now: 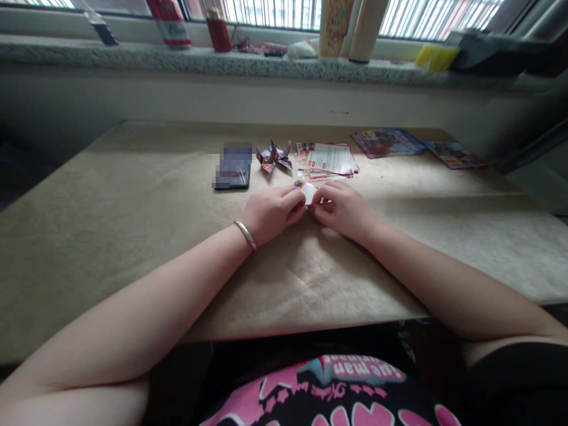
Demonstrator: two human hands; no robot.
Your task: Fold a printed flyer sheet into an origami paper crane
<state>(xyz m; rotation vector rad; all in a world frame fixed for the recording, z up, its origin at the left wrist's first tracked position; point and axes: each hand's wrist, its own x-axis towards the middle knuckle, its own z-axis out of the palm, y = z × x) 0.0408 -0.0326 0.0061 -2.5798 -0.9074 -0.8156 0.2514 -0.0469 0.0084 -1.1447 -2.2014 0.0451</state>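
Between my two hands is a small piece of printed paper (309, 191), white with a coloured corner, just above the table. My left hand (274, 212), with a silver bangle (245, 235) at the wrist, pinches its left side. On the right side, the curled fingers of my right hand (339, 207) grip the same paper. My fingers hide much of its lower edge. Right behind it lies a pile of printed paper sheets (331, 158). Folded paper pieces with pointed tips (274, 157) stand to the left of that pile.
A dark phone (234, 167), partly pixelated, lies left of the folded pieces. Colourful printed packets (388, 143) lie at the back right of the table (110, 225). Bottles (335, 29), a red container (219, 31) and a yellow item (437, 57) stand along the stone windowsill (186, 64).
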